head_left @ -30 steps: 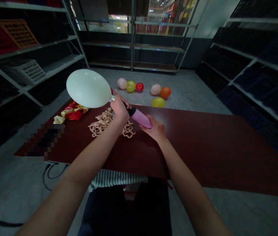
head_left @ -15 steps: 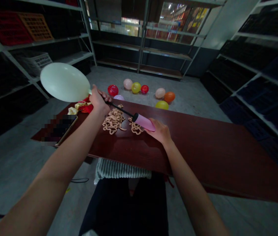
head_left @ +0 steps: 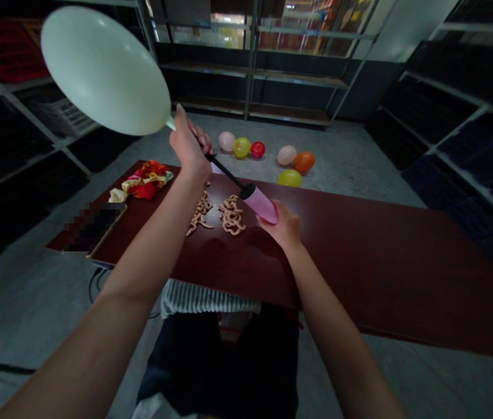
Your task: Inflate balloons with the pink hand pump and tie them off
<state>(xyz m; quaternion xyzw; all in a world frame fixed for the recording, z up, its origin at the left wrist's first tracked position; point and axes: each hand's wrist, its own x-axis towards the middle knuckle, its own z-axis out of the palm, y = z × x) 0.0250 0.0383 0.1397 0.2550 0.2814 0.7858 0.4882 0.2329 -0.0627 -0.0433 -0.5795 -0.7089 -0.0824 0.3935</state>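
Observation:
My left hand (head_left: 190, 146) is closed around the neck of a large pale green balloon (head_left: 102, 70) and the tip of the pump's black rod (head_left: 225, 171). The balloon is raised high at the upper left. My right hand (head_left: 285, 226) grips the pink pump barrel (head_left: 261, 205) just above the dark red table (head_left: 360, 262). The rod is drawn out between my two hands. A pile of beige looped clips (head_left: 229, 215) lies on the table under the pump.
Flat red and yellow balloons (head_left: 145, 177) lie at the table's far left, beside a blurred flat object (head_left: 93, 230). Several inflated balloons (head_left: 290, 166) sit on the floor beyond the table. Metal shelving lines both sides and the back wall.
The balloon has grown bigger and my left hand has lifted it up and left. The pump rod has been pulled out from the barrel. My right hand stayed near the table.

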